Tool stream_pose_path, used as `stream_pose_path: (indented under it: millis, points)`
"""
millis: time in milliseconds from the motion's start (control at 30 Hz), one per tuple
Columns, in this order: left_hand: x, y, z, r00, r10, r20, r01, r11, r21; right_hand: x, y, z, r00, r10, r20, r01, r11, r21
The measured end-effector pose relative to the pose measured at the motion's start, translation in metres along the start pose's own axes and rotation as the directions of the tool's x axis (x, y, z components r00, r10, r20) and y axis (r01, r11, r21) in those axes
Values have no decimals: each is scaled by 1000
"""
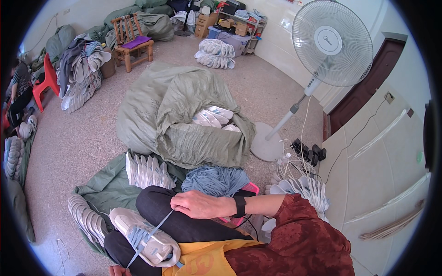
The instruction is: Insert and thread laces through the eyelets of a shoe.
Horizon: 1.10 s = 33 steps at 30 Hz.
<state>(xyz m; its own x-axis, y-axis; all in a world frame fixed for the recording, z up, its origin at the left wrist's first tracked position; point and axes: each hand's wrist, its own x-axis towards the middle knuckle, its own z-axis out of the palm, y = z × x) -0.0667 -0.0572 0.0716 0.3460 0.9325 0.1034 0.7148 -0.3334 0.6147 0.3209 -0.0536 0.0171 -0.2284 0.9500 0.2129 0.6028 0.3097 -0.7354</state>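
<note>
On lap, grey-white mesh sneaker upper mid-lacing: right hand pinching flat blue lace taut, left hand gripping its lower end at frame edge. Next, seemingly, threading through another eyelet, keeping tension.

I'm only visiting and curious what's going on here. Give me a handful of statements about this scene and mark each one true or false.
1. A pale shoe upper lies on the person's lap. True.
2. The right hand pinches a blue-grey lace that runs down across the shoe. True.
3. The standing fan lies tipped over on the floor. False: it stands upright on its round base.
4. The wooden chair has a red cushion. False: the cushion is purple.
5. A bundle of blue-grey laces lies just beyond the knees. True.
6. The left hand is fully in view. False: only its edge shows at the bottom of the picture.
</note>
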Motion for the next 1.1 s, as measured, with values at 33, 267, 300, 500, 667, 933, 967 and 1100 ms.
stream_pose_path:
  millis: [33,267,300,500,667,933,967,1100]
  points:
    - [0,0,0,1000,3,1,-3,1000,1,0,1,0,1000,5,3,-4,1000,-2]
    - [1,2,-1,1000,-21,8,21,1000,-2,3,4,0,1000,0,17,1,999,-32]
    - [1,1,-1,1000,-16,6,16,1000,-4,3,5,0,1000,0,18,1,999,-32]
    - [1,-1,-1,1000,-13,14,13,1000,-4,5,7,1,1000,-5,17,6,999,-39]
    - [2,0,0,1000,-7,9,7,1000,-6,6,10,0,1000,-25,12,25,998,-53]
    - [1,0,1,1000,-8,9,9,1000,-14,7,12,-1,1000,-17,20,18,997,-71]
    - [1,-1,1,1000,-6,9,6,1000,-18,7,11,-1,1000,-18,22,19,997,-76]
    - [1,0,1,1000,18,1,-18,1000,-14,7,13,-1,999,-25,21,26,997,-67]
